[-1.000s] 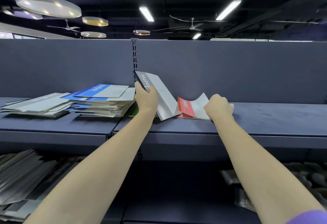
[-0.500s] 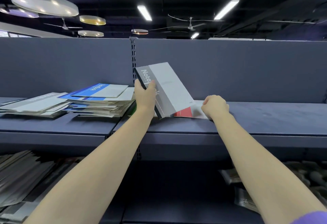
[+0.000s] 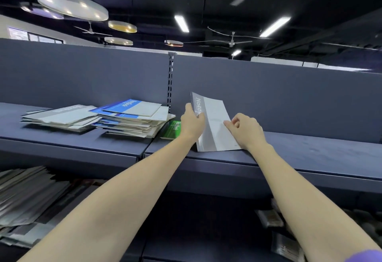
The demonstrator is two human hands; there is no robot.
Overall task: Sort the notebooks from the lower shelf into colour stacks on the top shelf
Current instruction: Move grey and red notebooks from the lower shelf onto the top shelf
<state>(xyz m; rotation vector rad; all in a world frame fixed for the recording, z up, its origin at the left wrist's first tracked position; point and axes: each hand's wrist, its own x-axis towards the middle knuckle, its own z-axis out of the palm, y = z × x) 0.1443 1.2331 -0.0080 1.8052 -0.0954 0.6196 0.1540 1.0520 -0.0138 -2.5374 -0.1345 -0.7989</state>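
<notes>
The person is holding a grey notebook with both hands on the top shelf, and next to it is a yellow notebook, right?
Nearly. The notebook beside the grey notebook is green, not yellow, as the head view shows. Both the left hand and right hand do hold the grey one on the top shelf.

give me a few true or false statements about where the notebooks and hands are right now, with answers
1. The left hand grips the grey notebook at its spine edge. True.
2. The grey notebook lies flat on the grey stack. False: it is tilted up, its lower edge on the top shelf, right of the stacks.
3. The blue stack is right of the grey stack. True.
4. The right hand hangs below the shelf. False: it touches the grey notebook's cover.
5. A green notebook lies beside the blue stack. True.
</notes>
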